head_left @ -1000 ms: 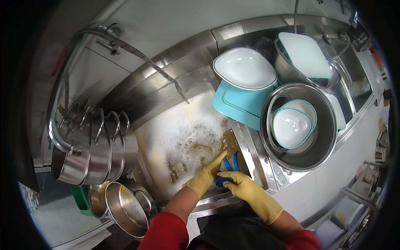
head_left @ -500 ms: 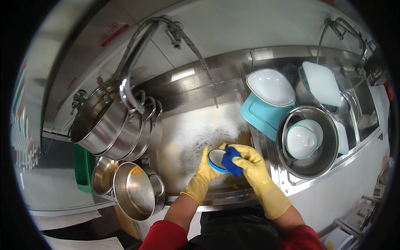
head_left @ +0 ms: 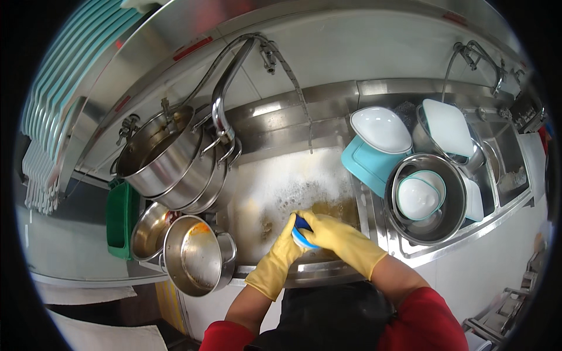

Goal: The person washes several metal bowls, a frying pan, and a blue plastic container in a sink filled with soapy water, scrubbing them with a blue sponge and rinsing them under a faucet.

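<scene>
My left hand (head_left: 280, 257), in a yellow rubber glove, grips a small blue and white bowl (head_left: 302, 240) by its side. The bowl is tilted and partly hidden by my fingers. My right hand (head_left: 336, 235), gloved alike, is closed round a dark blue cloth (head_left: 301, 223) and presses it into the bowl. Only a little of the cloth shows. Both hands are over the near part of a steel sink (head_left: 328, 272), above cloudy, foamy water (head_left: 281, 184).
Stacked steel pots (head_left: 170, 169) stand left of the water under a tap (head_left: 220, 96). A stained pot (head_left: 196, 257) and a green bin (head_left: 120, 219) are nearby. On the right are turquoise dishes (head_left: 369, 167) and a steel basin (head_left: 430, 231) holding white bowls (head_left: 418, 199).
My right hand has moved left and pushed the cloth into the bowl, now tilted more. My left hand still holds it. The view has shifted, with more stacked trays showing at upper left.
</scene>
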The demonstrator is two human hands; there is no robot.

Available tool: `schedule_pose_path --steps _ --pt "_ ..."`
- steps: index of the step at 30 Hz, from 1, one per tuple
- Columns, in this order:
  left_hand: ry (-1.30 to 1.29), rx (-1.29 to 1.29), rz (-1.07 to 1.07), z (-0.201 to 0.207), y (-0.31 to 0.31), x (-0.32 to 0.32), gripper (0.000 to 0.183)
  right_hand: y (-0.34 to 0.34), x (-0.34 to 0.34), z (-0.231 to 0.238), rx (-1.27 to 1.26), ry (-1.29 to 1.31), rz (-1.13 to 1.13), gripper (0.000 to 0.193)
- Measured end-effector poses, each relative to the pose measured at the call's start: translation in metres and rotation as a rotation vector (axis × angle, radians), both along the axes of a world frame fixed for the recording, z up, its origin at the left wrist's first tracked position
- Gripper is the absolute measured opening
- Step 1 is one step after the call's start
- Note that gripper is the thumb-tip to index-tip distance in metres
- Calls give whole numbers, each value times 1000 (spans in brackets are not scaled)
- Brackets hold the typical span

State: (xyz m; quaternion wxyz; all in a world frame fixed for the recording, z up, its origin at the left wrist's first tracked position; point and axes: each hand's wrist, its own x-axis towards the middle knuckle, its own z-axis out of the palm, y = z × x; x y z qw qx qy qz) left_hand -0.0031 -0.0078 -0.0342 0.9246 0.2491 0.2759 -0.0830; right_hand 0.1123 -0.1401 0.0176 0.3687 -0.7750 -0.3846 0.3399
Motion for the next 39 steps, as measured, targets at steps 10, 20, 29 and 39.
schedule_pose_path --steps 10,20,29,39 --pt "14 165 -179 37 -2 -15 93 23 -9 -84 250 952 -298 32" --pt "212 318 -134 10 -14 -24 93 4 -9 -92 268 1645 -305 38" --pt "252 441 -95 -3 -22 -27 77 -19 -29 -73 379 1783 -518 37" --pt "90 175 143 -3 -4 -4 36 -30 -25 -125 415 1492 -1149 24"
